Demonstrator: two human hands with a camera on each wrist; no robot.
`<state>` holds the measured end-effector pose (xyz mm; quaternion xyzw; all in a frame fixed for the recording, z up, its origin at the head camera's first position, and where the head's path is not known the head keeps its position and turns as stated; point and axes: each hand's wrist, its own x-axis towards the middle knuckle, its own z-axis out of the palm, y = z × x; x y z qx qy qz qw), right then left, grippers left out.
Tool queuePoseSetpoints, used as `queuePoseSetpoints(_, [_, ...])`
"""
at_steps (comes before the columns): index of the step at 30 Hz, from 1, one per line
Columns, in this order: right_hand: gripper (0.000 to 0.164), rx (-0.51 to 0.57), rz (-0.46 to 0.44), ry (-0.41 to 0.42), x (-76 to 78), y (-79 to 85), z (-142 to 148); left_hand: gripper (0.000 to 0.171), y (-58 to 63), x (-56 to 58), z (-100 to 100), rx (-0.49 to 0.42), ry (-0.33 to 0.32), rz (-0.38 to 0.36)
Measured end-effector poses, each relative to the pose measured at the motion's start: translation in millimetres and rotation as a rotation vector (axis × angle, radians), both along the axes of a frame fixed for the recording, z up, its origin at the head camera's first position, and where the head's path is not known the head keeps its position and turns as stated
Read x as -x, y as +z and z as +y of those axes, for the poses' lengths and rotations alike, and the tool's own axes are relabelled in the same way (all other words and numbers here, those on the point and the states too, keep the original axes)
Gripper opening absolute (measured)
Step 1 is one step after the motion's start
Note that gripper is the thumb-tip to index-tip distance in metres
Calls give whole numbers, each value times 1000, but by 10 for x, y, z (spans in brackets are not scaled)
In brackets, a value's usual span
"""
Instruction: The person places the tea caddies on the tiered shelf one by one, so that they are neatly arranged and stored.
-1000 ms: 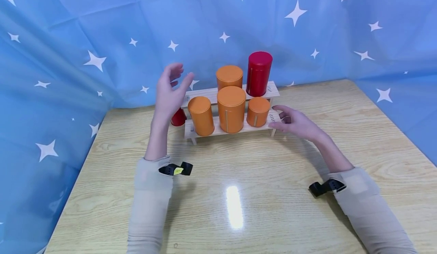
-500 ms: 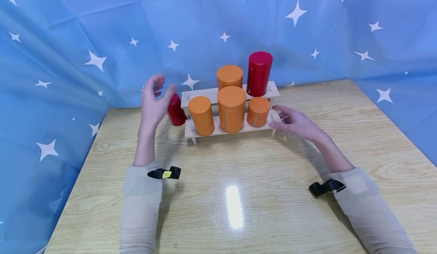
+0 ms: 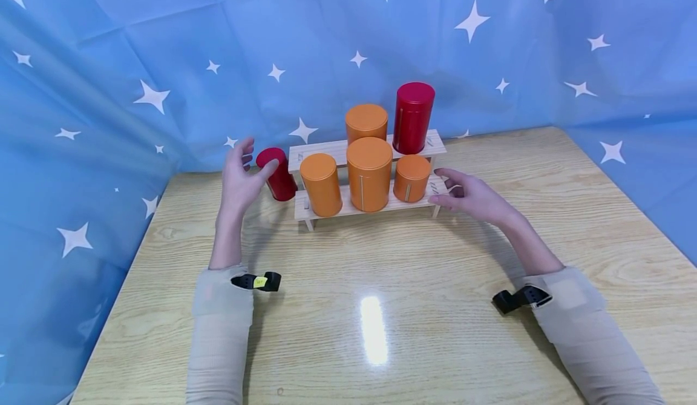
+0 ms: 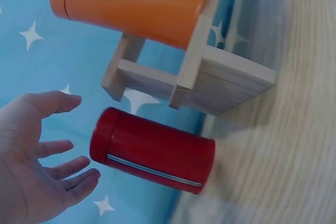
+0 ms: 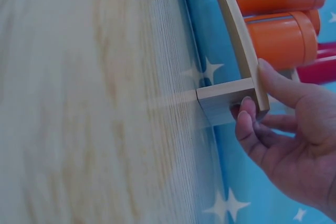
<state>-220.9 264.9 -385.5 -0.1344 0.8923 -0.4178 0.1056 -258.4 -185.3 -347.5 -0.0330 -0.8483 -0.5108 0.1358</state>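
A small red canister stands on the table at the left end of a two-tier wooden rack. My left hand is just left of it, thumb and fingers spread. In the left wrist view, the fingertips point at the lid of the red canister with a gap between. At the rack's right end, my right hand holds the lower shelf. The right wrist view has its thumb on top of the wooden rack and the curled fingers under the board, by the leg.
Three orange canisters, a slim one, a large one and a short one, fill the lower shelf. Behind them are another orange canister and a tall red canister. A blue starry cloth hangs behind the table.
My left hand has moved left and lower, from over the rack's left end to beside the small red canister, which now shows almost fully. The right hand has stayed on the rack.
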Motion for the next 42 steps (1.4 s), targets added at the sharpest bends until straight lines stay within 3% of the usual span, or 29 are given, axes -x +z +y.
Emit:
queuePoseSetpoints(12, [78,13,-13,-1,-13,34,-20,77,-192,74,10,3,-33,-69])
queuePoseSetpoints(22, [79,6,-20,-3,4,20,-8,77,-340,140,53,-105,-41,-108])
queuePoseSetpoints(32, [77,31,-30,2,6,20,-4,77,-370,165,88,-123,-27,-136])
queuePoseSetpoints(42, [77,22,-20,4,-8,24,-10,75,-342,102,84,-137,28,-132])
